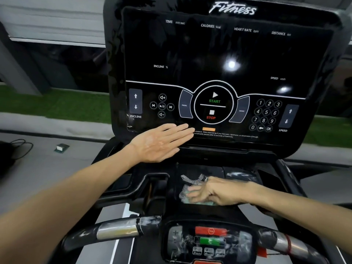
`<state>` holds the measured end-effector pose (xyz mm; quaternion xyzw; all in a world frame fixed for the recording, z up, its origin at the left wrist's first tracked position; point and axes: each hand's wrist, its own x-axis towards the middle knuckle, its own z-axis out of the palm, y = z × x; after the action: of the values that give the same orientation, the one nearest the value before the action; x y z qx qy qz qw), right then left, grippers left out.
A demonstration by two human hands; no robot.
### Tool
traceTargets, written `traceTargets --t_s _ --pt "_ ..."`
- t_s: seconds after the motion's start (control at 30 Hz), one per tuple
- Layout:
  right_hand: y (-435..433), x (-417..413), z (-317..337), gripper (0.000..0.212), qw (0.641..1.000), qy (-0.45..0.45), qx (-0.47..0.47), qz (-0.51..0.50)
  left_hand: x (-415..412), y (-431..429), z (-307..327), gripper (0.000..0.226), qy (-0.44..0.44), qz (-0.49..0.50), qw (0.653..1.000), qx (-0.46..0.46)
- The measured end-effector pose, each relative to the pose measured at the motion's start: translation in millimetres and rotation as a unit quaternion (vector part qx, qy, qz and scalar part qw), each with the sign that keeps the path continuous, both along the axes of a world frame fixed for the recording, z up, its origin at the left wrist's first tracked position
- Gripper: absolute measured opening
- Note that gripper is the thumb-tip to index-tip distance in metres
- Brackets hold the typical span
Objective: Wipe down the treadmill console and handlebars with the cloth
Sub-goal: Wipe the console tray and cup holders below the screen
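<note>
My one camera sits on my head, looking forward and steeply down, close to the treadmill console, which fills the upper frame beyond my left hand. The handlebars run along the bottom edge, nearer me than my right hand.

Gym: treadmill console marked "Fitness", handlebars, green turf strip beyond.

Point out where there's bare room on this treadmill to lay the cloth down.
Bare: the black tray right of the right hand pressing the grey patterned cloth, below the black console panel. Crowded: the panel's bottom edge under the open left hand.
</note>
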<state>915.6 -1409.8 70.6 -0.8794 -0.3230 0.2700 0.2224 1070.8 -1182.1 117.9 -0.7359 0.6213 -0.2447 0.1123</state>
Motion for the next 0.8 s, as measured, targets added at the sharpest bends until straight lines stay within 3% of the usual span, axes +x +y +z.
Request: traceTargets --t_s 0.27,0.57,0.73,0.8 --pt "-49 -18 1 0.040 0.999 0.004 -0.027 -0.040 -1 -1 0 0.058 -0.019 0.005 1.000 -0.001" --pt "-32 11 -18 0.046 0.974 -0.165 -0.048 -0.149 0 0 -2 0.056 -0.032 0.006 0.999 -0.011" --pt "-26 -18 -10 0.045 0.998 -0.033 -0.001 -0.049 1 -1 -3 0.057 -0.030 0.004 1.000 -0.009" --pt "-30 -10 -7 0.045 0.998 -0.051 -0.012 -0.043 1 -1 -3 0.057 -0.028 0.003 1.000 -0.007"
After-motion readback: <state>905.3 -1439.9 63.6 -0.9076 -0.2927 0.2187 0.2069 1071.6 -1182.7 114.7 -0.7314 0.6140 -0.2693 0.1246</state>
